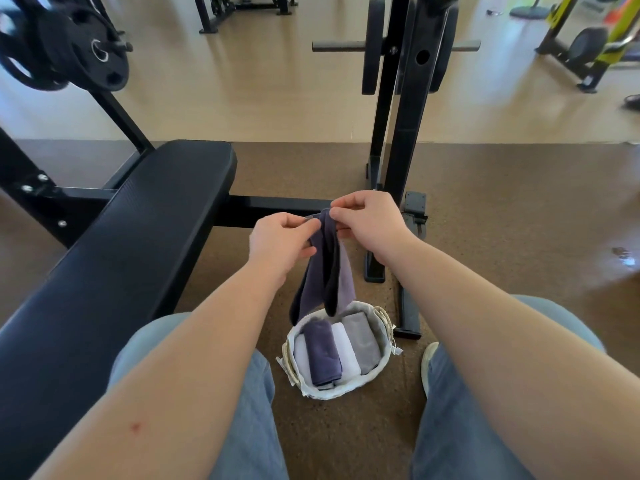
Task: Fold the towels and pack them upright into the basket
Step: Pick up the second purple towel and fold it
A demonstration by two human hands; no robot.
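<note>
A dark purple towel (323, 271) hangs in loose folds in front of me, above the basket. My left hand (282, 240) pinches its top edge from the left and my right hand (367, 220) pinches the same edge from the right, the two hands close together. Below, on the brown floor between my knees, stands a small round white-lined woven basket (384, 367). Several folded towels stand upright in it side by side: a white one, a dark purple one (322, 353), a pale lilac one and a grey one (362, 339). The hanging towel's lower end hides part of the basket's far rim.
A black padded weight bench (131, 237) runs along my left. A black rack upright (398, 150) with weight plates stands just beyond the basket, its floor rail (410, 299) to the right. My shoe (427, 365) rests right of the basket.
</note>
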